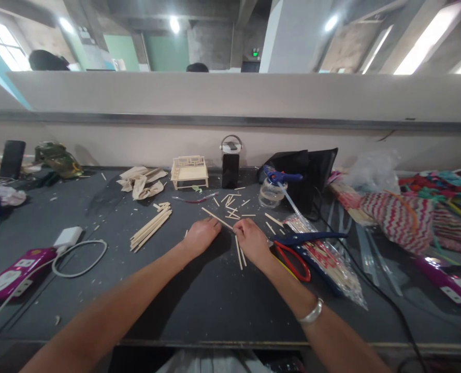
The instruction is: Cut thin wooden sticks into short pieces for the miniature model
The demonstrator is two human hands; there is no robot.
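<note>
To work cleanly, pinch the thin wooden stick [212, 214] lightly and keep it steady; it slants between the 2 hands over the worktop [191, 316]. The right hand [251, 239] grips its near end; the left hand [202, 236] is curled beside it, its grip unclear. Counted: 2 loose sticks [239, 254] by the right hand, 1 miniature wooden bench [190, 173], 1 glue gun [283, 176]
</note>
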